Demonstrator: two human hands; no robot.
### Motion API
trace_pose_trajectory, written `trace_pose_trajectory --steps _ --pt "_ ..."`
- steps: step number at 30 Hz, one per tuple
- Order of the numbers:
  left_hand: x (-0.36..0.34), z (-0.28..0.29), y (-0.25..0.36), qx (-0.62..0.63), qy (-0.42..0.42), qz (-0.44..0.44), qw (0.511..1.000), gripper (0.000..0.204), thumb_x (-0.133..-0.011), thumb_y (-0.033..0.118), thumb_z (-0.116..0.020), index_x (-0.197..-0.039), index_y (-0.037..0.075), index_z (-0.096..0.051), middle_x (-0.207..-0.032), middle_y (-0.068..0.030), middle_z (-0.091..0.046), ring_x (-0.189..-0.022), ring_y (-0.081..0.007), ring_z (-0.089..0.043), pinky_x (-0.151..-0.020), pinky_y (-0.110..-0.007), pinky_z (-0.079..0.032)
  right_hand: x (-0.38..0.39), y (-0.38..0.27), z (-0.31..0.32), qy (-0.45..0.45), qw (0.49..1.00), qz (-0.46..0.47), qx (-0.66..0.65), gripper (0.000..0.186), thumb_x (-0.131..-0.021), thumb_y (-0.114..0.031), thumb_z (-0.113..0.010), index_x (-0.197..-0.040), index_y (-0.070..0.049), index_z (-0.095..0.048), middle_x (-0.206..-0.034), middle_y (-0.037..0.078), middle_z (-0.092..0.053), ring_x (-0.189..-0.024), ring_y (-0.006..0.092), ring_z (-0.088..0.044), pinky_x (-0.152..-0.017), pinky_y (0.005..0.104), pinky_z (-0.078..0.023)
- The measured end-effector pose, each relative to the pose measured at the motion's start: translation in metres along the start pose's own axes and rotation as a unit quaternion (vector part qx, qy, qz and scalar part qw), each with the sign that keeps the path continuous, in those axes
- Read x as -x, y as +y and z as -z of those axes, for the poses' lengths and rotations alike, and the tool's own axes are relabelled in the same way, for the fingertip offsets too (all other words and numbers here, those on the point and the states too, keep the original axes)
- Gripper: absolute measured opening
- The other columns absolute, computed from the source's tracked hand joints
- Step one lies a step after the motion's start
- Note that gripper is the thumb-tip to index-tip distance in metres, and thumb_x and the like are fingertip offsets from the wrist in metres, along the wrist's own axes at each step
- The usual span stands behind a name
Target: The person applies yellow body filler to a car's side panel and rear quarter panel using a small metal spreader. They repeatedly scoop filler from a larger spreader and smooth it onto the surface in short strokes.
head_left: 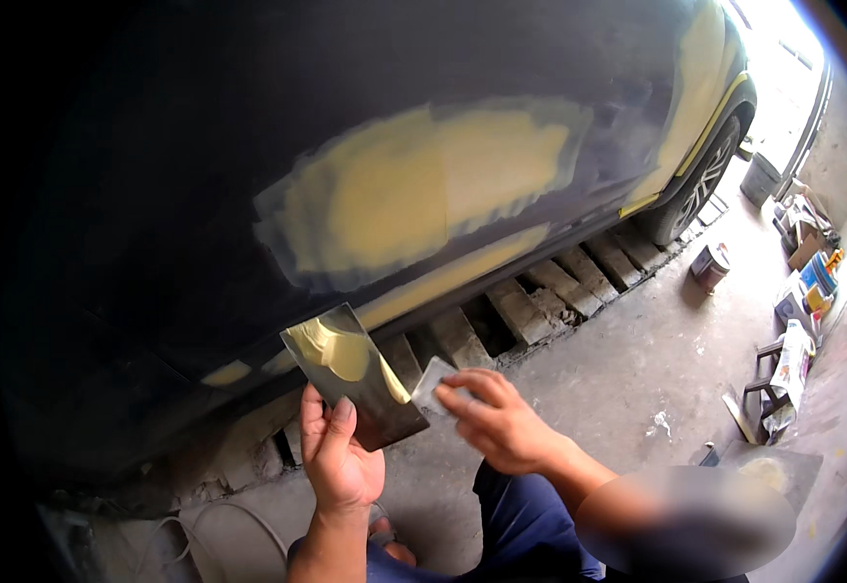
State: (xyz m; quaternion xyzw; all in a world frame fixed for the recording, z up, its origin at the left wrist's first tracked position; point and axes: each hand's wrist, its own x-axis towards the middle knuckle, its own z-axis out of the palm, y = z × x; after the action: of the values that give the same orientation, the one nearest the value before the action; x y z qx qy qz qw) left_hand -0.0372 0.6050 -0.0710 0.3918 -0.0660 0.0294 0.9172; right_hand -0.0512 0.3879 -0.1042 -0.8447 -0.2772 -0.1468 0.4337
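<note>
A left hand (345, 468) is closed on the lower left edge of a dark flat board (384, 413), thumb pressed on its face, while a right hand (499, 418) pinches a pale spreader (432, 382) between thumb and fingers. The hands work low in the view, the left at 7 o'clock and the right at 5 o'clock.

A dark car body (345, 78) dominates the scene from 9 o'clock round to 1 o'clock, above a grey concrete floor (598, 374) that runs toward 3 o'clock. A broad pale yellow patch (384, 204) with feathered edges spreads across the panel just above centre, and a car wheel (707, 180) stands at 2 o'clock. Slats (516, 309) line the ground beneath the car's lower edge.

Dark blue trousers (530, 525) show at 5 o'clock, between the forearms. A grey bin (760, 181) stands between 2 and 3 o'clock, with a smaller round can (711, 266) at 3 o'clock.

The board tilts between 7 and 8 o'clock, carrying pale yellow paste (339, 355) heaped toward its upper end and a thin streak down its right edge. The spreader sits at 6 o'clock, right beside that edge; whether the two touch is hard to tell
</note>
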Motion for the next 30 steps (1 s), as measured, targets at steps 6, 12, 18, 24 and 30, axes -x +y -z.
trace_pose_trajectory --steps 6,12,18,24,30 --pt "0.005 -0.016 -0.015 -0.053 -0.009 -0.092 0.994 0.042 -0.097 0.004 -0.050 -0.138 0.007 -0.044 -0.137 -0.0083 -0.052 -0.125 -0.0221 -0.050 -0.110 -0.044 -0.038 0.032 0.017 0.037 0.086 0.779 -0.196 -0.590 0.033 -0.095 -0.009 -0.062 -0.125 0.005 -0.059 -0.112 0.007 -0.065 -0.102 0.0156 -0.062 -0.092 0.0306 -0.049" --pt "0.020 -0.050 -0.036 0.001 -0.136 -0.058 0.989 0.051 -0.099 0.001 -0.048 -0.148 0.007 -0.036 -0.144 -0.0102 -0.047 -0.133 -0.0223 -0.043 -0.114 -0.042 -0.031 0.029 0.014 0.027 0.043 0.827 -0.219 -0.517 0.034 -0.091 -0.009 -0.072 -0.118 0.003 -0.055 -0.101 0.006 -0.066 -0.097 0.0088 -0.060 -0.082 0.0249 -0.049" --pt "0.010 -0.054 -0.014 -0.480 -0.257 -0.063 0.836 0.037 -0.097 0.000 -0.055 -0.134 0.003 -0.056 -0.118 -0.0071 -0.063 -0.100 -0.0115 -0.057 -0.086 -0.026 -0.046 0.006 0.023 0.062 0.062 0.881 -0.134 -0.449 0.030 -0.089 -0.012 -0.075 -0.107 -0.001 -0.053 -0.097 0.004 -0.063 -0.093 0.0086 -0.060 -0.080 0.0258 -0.049" --pt "-0.021 -0.013 -0.011 -0.448 -0.185 0.123 0.866 0.038 -0.094 -0.004 -0.053 -0.131 0.002 -0.056 -0.128 -0.0098 -0.062 -0.113 -0.0142 -0.058 -0.095 -0.028 -0.047 -0.022 0.000 0.114 0.053 0.978 -0.024 -0.199 0.049 -0.080 0.007 -0.071 -0.128 -0.002 -0.063 -0.116 0.014 -0.067 -0.104 0.0217 -0.066 -0.088 0.0316 -0.051" --pt "-0.039 0.012 -0.028 -0.160 -0.241 0.128 0.949 0.043 -0.093 -0.007 -0.056 -0.135 -0.001 -0.051 -0.130 -0.0085 -0.061 -0.123 -0.0158 -0.055 -0.105 -0.031 -0.040 -0.036 -0.007 0.106 -0.050 0.985 0.091 -0.141 0.061 -0.073 0.013 -0.064 -0.126 -0.016 -0.068 -0.126 0.014 -0.059 -0.107 0.0329 -0.063 -0.089 0.0374 -0.052"
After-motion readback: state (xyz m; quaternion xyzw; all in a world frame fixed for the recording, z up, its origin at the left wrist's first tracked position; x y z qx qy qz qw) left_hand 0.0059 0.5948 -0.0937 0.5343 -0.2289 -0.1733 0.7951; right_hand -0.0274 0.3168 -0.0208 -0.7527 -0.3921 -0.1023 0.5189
